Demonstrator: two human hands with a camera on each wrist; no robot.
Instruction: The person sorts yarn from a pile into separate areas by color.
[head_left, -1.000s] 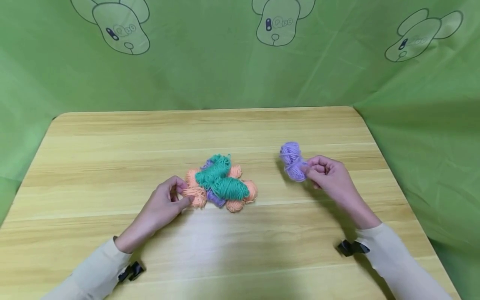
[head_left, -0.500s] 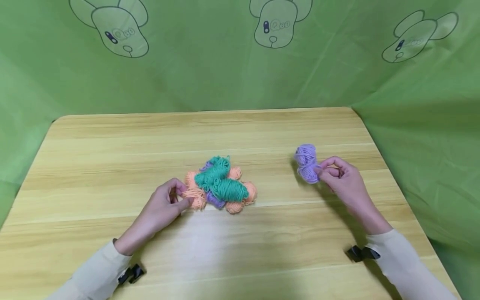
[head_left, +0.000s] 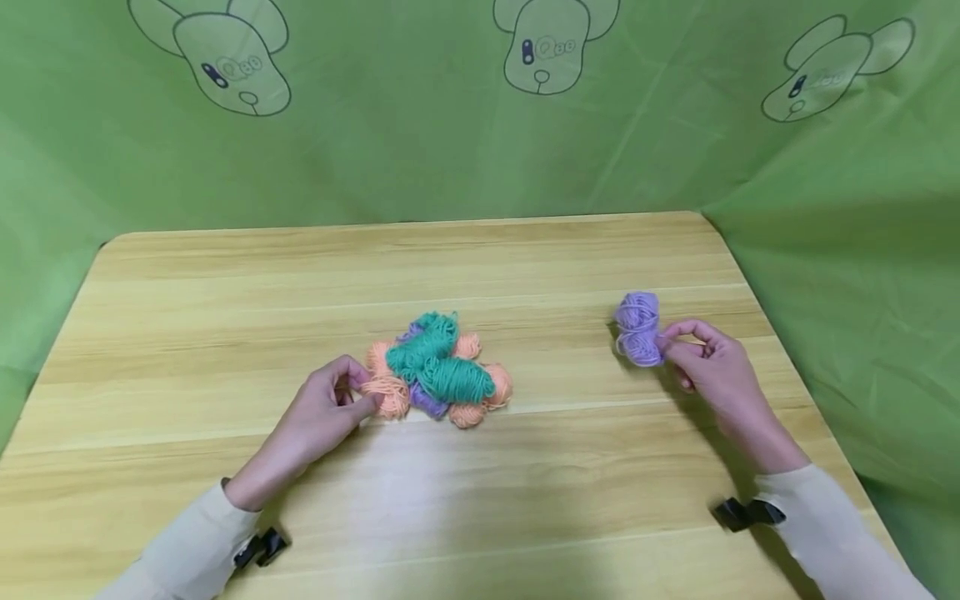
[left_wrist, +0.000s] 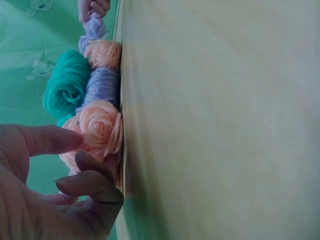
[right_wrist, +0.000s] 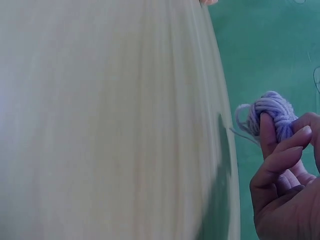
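Note:
My right hand pinches a small purple skein of yarn by its near end, on the right side of the table. In the right wrist view this purple skein is held up off the tabletop, a loose loop sticking out. At the left edge of a yarn pile, my left hand pinches a peach ball of yarn between thumb and fingers. The left wrist view shows that peach ball resting on the table. Two teal skeins lie on top, partly hiding peach balls and a purple skein.
The wooden table has rounded far corners. A green cloth curtain with printed animal outlines hangs behind it and along the sides. Each cuff carries a small black camera mount.
My right hand has carried the purple skein to the right, farther from the pile. The left hand stays on the peach ball, and the pile keeps its shape.

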